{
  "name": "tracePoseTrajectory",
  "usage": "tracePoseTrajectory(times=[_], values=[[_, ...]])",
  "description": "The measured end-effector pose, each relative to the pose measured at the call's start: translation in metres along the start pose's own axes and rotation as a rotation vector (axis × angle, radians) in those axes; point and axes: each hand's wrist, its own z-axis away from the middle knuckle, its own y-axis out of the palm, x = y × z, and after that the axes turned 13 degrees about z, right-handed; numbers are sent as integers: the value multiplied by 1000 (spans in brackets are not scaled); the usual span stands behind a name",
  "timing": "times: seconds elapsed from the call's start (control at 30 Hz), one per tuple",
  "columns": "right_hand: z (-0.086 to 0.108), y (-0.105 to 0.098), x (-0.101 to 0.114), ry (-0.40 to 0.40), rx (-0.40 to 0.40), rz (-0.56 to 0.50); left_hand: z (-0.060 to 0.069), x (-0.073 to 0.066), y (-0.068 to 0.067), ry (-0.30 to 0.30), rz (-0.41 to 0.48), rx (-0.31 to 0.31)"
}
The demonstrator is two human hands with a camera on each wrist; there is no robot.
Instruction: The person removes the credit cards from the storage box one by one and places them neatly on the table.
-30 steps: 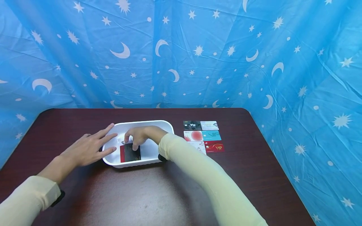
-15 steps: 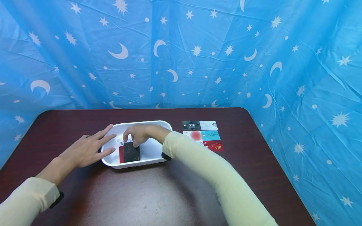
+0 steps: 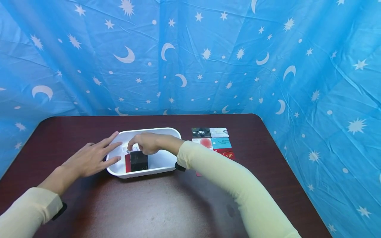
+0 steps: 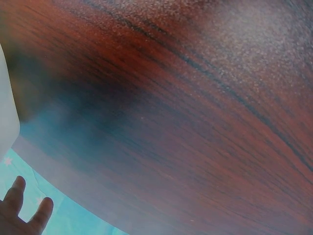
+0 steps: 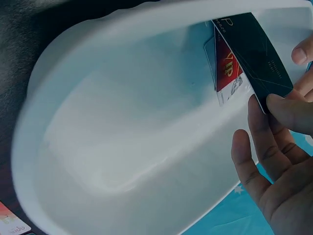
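Observation:
In the head view my right hand point(image 3: 148, 144) reaches into a white plastic tray point(image 3: 165, 160) and pinches the far edge of a black card point(image 3: 139, 162). The right wrist view shows my thumb and a finger on the edge of that card, which bows. Under it a red VIP card point(image 5: 226, 63) and a whitish card point(image 5: 230, 90) stick out, leaning against the tray's wall. My left hand point(image 3: 88, 158) lies at the tray's left rim, fingers straight and spread, holding nothing; only two fingertips point(image 4: 43, 210) and a little more show in the left wrist view.
Right of the tray, cards lie in rows on the dark wood table point(image 3: 143, 205): a black Vip card point(image 3: 201, 132), a silvery card point(image 3: 219, 132), a white card with a red circle point(image 3: 205, 142), a teal card point(image 3: 221, 143) and a red card point(image 3: 227, 153). My right sleeve hides others. A blue curtain point(image 3: 190, 66) hangs behind.
The black card's far edge has come up and the card now bends. My right hand has shifted slightly, and its forearm has swung right over the lower cards. My left hand stays put.

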Motion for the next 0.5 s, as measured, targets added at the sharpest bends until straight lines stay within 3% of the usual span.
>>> tracePoseTrajectory(times=[0.5], values=[[30, 10, -19, 15, -86, -10, -1, -1, 1, -13, -7, 5]])
